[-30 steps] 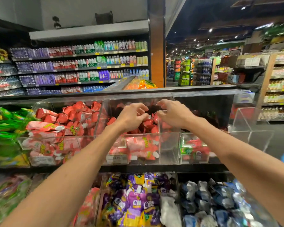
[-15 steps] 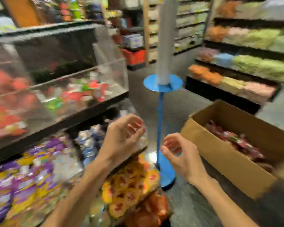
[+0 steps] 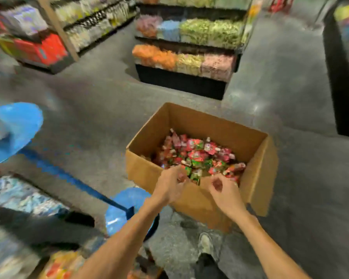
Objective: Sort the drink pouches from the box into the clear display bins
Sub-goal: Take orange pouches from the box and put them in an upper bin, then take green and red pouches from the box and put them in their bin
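An open cardboard box stands on the grey floor, partly filled with red and green drink pouches. My left hand reaches over the box's near rim with curled fingers at the nearest pouches; blur hides whether it grips one. My right hand hovers just above the near rim to the right, its fingers loosely curled and holding nothing. The clear display bins lie at the lower left edge, blurred.
A blue stand, with its round base and upper disc, rises between the bins and the box. My shoe is on the floor behind the box. Low shelves of bagged goods stand across the aisle.
My view swung from the display bins, right and down, to the box on the floor. Both hands left the red-pouch bin and came down to the box's near rim.
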